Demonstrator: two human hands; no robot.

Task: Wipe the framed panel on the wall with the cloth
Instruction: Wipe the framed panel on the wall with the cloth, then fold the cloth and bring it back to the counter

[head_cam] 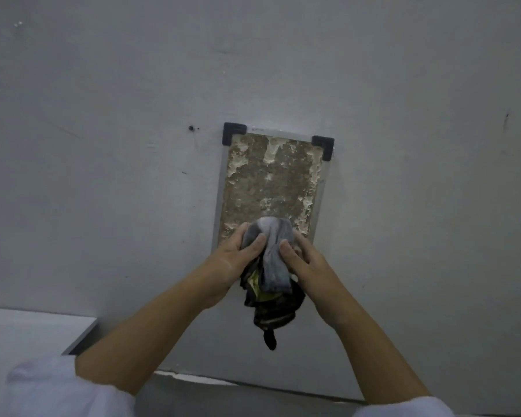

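- The framed panel (269, 179) hangs on a pale grey wall (103, 145) just right of the frame's centre; it is a tall rectangle with a thin light frame and black corner pieces at its two upper corners.
- Its surface is mottled brown with whitish, flaky patches along the top and down the right edge.
- The cloth (271, 266) sits at the panel's lower end, in the middle of the frame. Its upper part is a bunched grey wad pressed against the panel; the lower part is darker, with a yellow-green streak, and hangs down over the wall below the hands.
- The left hand (232, 260) grips the cloth from the left, its fingers (257, 242) curled around the grey wad, thumb on the near side.
- The right hand (306, 260) grips the cloth from the right, fingers closed on the fabric with the thumb pressing its near face.
- The two hands lie close together with the cloth between them; both cover the panel's bottom edge, so its lower corners are hidden.
- Both forearms are bare, rising from the lower corners of the frame, with white sleeves (73, 392) at the bottom edge.
- A small dark screw or hole (191, 127) marks the wall just left of the panel's upper left corner.
- A white table (27, 332) edge shows at the lower left of the frame.
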